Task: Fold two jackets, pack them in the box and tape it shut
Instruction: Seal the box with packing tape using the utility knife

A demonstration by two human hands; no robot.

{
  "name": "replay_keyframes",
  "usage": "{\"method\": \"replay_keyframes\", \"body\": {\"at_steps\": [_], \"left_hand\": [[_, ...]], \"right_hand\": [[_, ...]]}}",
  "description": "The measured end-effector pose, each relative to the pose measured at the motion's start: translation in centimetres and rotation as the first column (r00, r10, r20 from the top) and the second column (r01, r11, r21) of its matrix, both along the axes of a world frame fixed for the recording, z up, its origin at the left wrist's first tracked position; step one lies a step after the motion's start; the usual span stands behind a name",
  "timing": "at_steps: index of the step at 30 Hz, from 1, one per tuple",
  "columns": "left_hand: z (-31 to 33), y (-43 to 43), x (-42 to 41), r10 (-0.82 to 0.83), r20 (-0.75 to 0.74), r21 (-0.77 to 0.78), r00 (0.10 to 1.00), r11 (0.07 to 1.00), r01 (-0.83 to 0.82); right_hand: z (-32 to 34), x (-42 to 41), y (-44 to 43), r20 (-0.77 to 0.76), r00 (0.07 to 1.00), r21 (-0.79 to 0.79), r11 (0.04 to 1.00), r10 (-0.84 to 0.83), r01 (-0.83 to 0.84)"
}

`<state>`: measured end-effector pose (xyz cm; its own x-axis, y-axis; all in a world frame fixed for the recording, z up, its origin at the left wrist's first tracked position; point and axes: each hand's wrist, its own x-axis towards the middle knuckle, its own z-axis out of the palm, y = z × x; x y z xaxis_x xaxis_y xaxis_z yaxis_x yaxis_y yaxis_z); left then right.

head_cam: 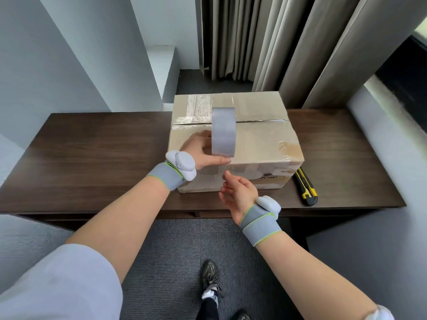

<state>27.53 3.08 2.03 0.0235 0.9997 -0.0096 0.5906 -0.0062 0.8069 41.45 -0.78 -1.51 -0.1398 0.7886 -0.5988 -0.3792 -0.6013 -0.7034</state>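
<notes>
Left fingers (pixel 218 160) grip the tape roll (pixel 223 132); right fingers (pixel 226 190) curl loosely.

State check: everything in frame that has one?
box: flaps closed, top seam bare of grey tape.
tape roll: on edge over box, in left hand grip.
right hand: fingers loosely curled at box front, nothing seen held.
utility knife: flat on table, right of box, untouched.

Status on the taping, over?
Hands: left hand grips tape roll upright over box; right hand at its front face, grip unclear. Box closed, top seam not grey-taped. Nothing blocking; utility knife lies right of it.
</notes>
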Motion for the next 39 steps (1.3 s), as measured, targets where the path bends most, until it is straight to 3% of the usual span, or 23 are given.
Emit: {"method": "replay_keyframes", "body": {"at_steps": [4,7,39], "left_hand": [[1.2,0.3,0.4,-0.06,0.132,0.006,0.989,0.998,0.06],[2.2,0.7,0.1,-0.04,0.178,0.002,0.983,0.999,0.04],[-0.3,0.3,0.7,-0.06,0.186,0.053,0.981,0.997,0.051]], "right_hand": [[0.7,-0.1,-0.2,0.099,0.994,0.086,0.996,-0.046,0.038],[1.4,-1.0,-0.8,0.077,0.995,0.101,0.993,-0.067,0.059],[-3.2,-1.0,-0.3,0.163,0.975,0.204,0.972,-0.148,0.113]]}}
